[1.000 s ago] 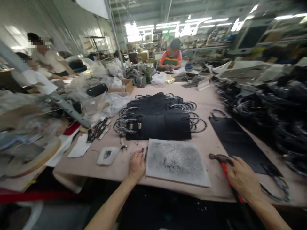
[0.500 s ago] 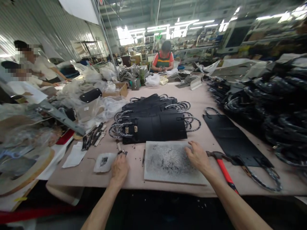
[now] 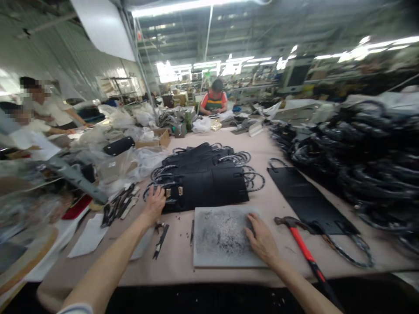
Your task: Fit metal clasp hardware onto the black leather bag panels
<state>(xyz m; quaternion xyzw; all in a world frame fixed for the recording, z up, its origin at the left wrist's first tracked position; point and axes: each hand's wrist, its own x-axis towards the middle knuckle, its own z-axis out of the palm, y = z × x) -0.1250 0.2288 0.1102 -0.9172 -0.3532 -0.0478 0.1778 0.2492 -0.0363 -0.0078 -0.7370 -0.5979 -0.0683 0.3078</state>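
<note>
Beyond both hands, a co-worker in orange and green (image 3: 214,104) is bending over the far end of the pinkish table (image 3: 176,259). We are holding our left hand (image 3: 155,205) at the stack of black panels (image 3: 209,187), which is lying ahead of and between our hands. Its fingers are half curling over the looped handles (image 3: 160,171) at the stack's left end; we cannot tell whether they are gripping. Our right hand (image 3: 261,239) is spreading loosely open, thumb apart, holding nothing, over the right side of the grey slab (image 3: 206,257). Just right of it, a red-handled hammer (image 3: 303,246) is resting, with a single black panel (image 3: 309,198) lying beyond. Between our hands, a thin dark rod (image 3: 192,232) is lying beside the slab's left edge.
</note>
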